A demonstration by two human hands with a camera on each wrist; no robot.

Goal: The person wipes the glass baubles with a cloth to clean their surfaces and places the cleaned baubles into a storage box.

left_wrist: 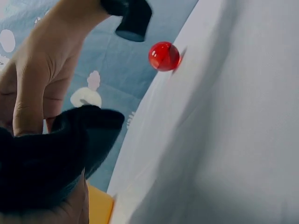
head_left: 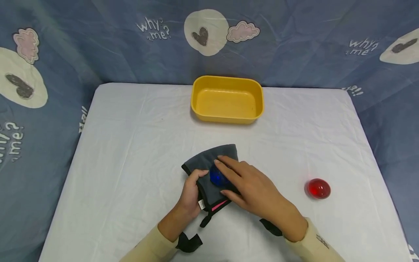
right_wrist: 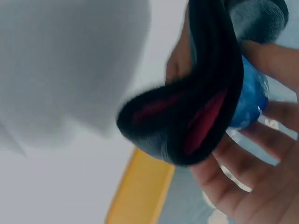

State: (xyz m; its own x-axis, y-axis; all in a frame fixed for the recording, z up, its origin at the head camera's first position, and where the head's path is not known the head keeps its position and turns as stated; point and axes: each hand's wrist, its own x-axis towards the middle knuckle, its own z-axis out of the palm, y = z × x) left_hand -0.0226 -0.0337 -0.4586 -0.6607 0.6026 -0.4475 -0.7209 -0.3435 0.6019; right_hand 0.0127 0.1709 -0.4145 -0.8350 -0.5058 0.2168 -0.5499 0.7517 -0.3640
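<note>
One blue ball (head_left: 217, 177) lies under the right hand (head_left: 253, 187).

At the back of a white cloth-covered table (head_left: 131, 163), a yellow oblong plastic box (head_left: 227, 103) is set. In front, a round blue see-through ball (head_left: 216, 177) is held on a grey black-edged cloth (head_left: 211, 193) between the left hand (head_left: 190, 194) and right hand (head_left: 252, 186). To the right, a round red see-through ball (head_left: 319, 188) is placed.

Printed fabric screens (head_left: 288, 58) make this tabletop (head_left: 137, 153) a booth.
</note>
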